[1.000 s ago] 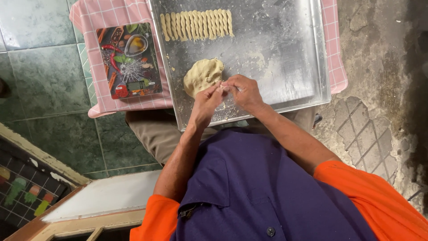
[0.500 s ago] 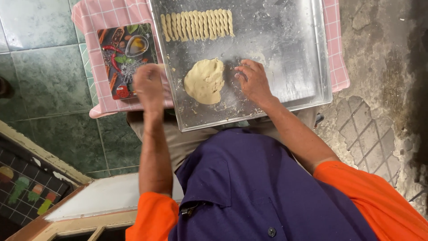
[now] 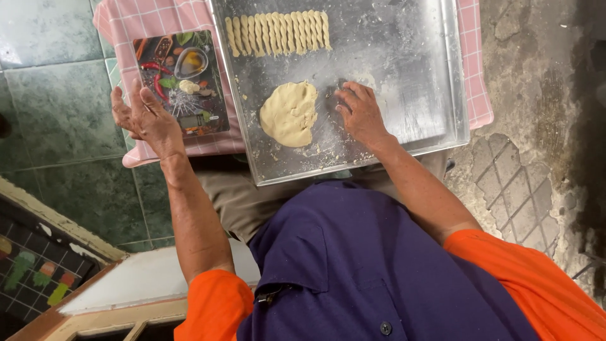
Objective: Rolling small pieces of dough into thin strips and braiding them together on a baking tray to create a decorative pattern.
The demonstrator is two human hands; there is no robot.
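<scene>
On the metal tray point(image 3: 404, 76), the right hand point(image 3: 361, 115) presses flat beside the dough point(image 3: 290, 113); light, even pressure suits; the left hand point(image 3: 142, 117) hovers open, empty, over the kitchen scale point(image 3: 180, 79).

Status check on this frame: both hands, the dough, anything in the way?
Left hand open, raised beside the kitchen scale. Right hand flat on the metal tray, empty. Dough lump untouched between them. Nothing in the way.

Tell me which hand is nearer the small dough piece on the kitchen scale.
Left. The left hand hovers open at the scale's near-left edge, close to the small dough piece. The right hand rests on the metal tray, beyond the flattened dough.
</scene>
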